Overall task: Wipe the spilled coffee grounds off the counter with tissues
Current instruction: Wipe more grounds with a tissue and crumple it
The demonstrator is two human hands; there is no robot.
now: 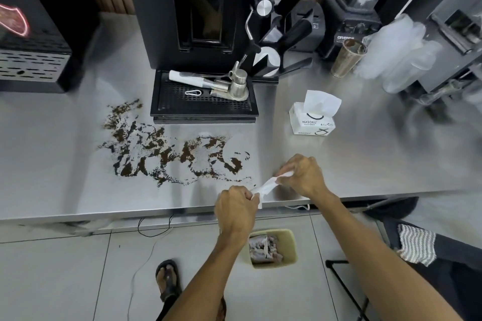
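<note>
Dark coffee grounds (167, 151) lie smeared in a wide patch across the steel counter (52, 177), in front of the coffee machine's drip tray. Near the counter's front edge, right of the grounds, both hands hold one white tissue (267, 186) stretched between them. My left hand (236, 206) grips its lower end in a fist. My right hand (303, 176) pinches its upper end. A white tissue box (311, 122) with a sheet sticking up stands behind my right hand.
A black coffee machine (206, 21) with its drip tray (203, 101) holding metal tools stands at the back. A blender, metal cup (348, 58) and plastic bags crowd the back right. A small bin (272, 247) with used tissues sits on the floor below the counter edge.
</note>
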